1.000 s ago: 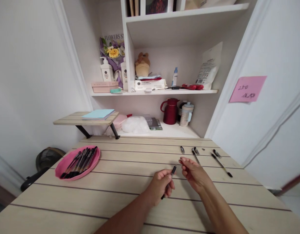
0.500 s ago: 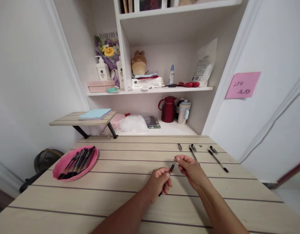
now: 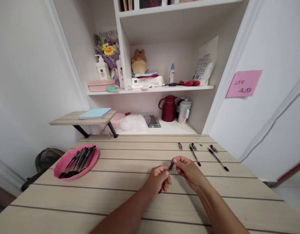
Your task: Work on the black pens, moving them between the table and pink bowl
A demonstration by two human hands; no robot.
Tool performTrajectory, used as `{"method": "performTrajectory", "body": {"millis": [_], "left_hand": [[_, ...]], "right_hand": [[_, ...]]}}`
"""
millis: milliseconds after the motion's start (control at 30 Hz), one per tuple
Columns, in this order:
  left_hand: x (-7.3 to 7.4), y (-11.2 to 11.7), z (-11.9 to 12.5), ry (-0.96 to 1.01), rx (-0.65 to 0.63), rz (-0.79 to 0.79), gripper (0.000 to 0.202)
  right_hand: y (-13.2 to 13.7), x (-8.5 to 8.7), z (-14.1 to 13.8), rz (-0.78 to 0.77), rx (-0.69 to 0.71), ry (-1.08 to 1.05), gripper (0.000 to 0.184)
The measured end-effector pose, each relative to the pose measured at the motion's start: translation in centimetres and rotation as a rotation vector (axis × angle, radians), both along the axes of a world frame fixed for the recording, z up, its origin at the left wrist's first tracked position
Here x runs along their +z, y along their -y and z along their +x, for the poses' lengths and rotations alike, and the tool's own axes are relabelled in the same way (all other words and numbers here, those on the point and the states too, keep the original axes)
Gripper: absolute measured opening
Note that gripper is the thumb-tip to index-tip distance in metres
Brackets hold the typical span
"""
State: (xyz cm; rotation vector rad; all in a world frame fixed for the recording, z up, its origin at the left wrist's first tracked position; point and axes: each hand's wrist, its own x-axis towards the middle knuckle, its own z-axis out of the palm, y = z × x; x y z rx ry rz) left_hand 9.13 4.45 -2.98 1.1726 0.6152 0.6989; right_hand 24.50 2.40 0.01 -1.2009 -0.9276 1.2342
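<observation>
My left hand (image 3: 160, 180) is closed around a black pen (image 3: 171, 166), whose front end points up and away from me. The thumb and forefinger of my right hand (image 3: 187, 169) pinch right at that front end. Whatever small part lies between these fingertips is mostly hidden. Beyond my right hand lie a pen (image 3: 195, 156) and, farther right, another pen (image 3: 218, 160). Small dark caps or pen parts (image 3: 180, 146) are scattered near them on the table.
To the left, a pink tray (image 3: 95, 156) holds several dark pens (image 3: 79, 161). A small raised stand (image 3: 67, 119) with blue paper (image 3: 95, 113) is behind it. Shelves at the back hold a red jug (image 3: 168, 109), a cup (image 3: 184, 112) and bottles. The planked table (image 3: 111, 198) extends around my arms.
My right fingertips have come down a little to the left, from just beyond the pen's tip onto its front end. My left hand keeps its grip on the pen.
</observation>
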Motion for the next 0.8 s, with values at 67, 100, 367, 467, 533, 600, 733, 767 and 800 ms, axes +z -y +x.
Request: {"method": "performTrajectory", "body": {"millis": [67, 100, 367, 467, 533, 600, 733, 767, 800], "left_hand": [[0.0, 0.0, 0.0, 0.003, 0.016, 0.012, 0.041], [0.0, 0.1, 0.1, 0.001, 0.033, 0.014, 0.04], [0.4, 1.0, 0.6, -0.025, 0.21, 0.02, 0.035], [0.6, 1.1, 0.5, -0.018, 0.194, 0.016, 0.036], [0.6, 1.1, 0.4, -0.008, 0.162, 0.008, 0.038], [0.6, 1.0, 0.3, 0.001, 0.145, 0.005, 0.039], [0.4, 0.7, 0.2, 0.023, 0.126, 0.028, 0.039], [0.3, 0.6, 0.2, 0.027, 0.117, 0.036, 0.039], [0.3, 0.6, 0.2, 0.03, 0.108, 0.043, 0.039]], "right_hand": [[0.0, 0.0, -0.1, 0.012, 0.009, -0.006, 0.033], [0.0, 0.0, -0.2, 0.022, 0.003, 0.0, 0.033], [0.0, 0.0, -1.1, 0.092, -0.092, 0.059, 0.033], [0.2, 0.2, -1.3, 0.096, -0.069, 0.03, 0.032], [0.3, 0.4, -1.3, 0.101, -0.041, 0.002, 0.032], [0.4, 0.6, -1.3, 0.112, -0.026, -0.02, 0.032], [0.6, 0.8, -1.3, 0.12, -0.015, -0.029, 0.032], [0.6, 0.8, -1.3, 0.115, -0.01, -0.026, 0.033], [0.6, 0.8, -1.2, 0.109, -0.004, -0.021, 0.035]]}}
